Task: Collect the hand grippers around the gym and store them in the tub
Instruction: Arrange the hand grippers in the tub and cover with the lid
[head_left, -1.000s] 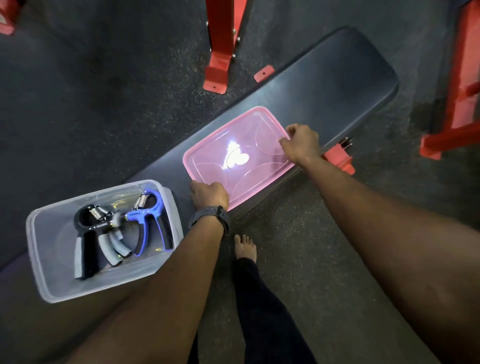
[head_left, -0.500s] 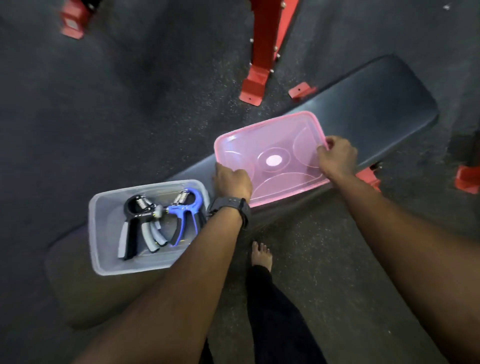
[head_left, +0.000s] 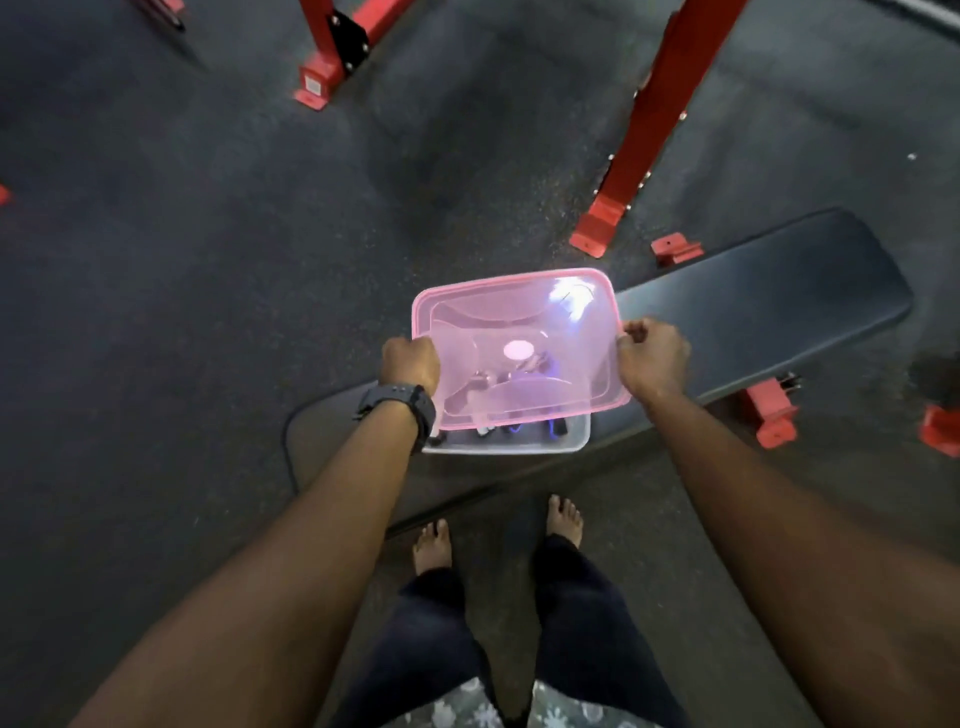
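Both hands grip pink lid (head_left: 519, 332) (over tub (head_left: 519, 441))

The lid (head_left: 519, 343) is translucent pink with a darker pink rim. The tub (head_left: 524, 440) under it is clear and whitish, and blue and black parts show inside it. The worktop (head_left: 769, 291) is black, the frame posts (head_left: 654, 119) are red, the floor (head_left: 208, 234) is speckled dark grey, and the wristwatch (head_left: 402, 402) is dark grey.
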